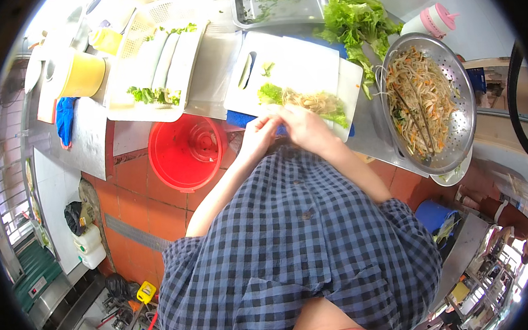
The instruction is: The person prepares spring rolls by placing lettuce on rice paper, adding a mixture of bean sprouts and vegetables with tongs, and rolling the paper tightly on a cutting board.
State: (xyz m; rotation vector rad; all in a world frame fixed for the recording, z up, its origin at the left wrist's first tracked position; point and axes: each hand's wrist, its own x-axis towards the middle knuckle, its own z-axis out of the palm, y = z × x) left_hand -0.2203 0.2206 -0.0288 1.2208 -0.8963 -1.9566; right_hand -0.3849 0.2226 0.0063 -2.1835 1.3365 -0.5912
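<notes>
My left hand [259,134] and my right hand [308,129] meet at the near edge of a white cutting board [305,59], fingertips bent together. Whatever lies between the fingers is too hidden to make out. Just beyond them, shredded noodle-like filling [312,100] rests in a row on the board, with a lettuce leaf [269,94] at its left end and more green at its right. A second white board [351,82] shows underneath, and a blue cloth [239,118] sticks out below that.
Left stands a cream plastic basket [187,75] with several long white rolls [167,60]. A steel colander [462,109] of noodle mix is at right, near loose lettuce [357,21] and a steel tray [283,18]. Below the counter sits a red bucket [174,156]. Another person [513,219] is at far right.
</notes>
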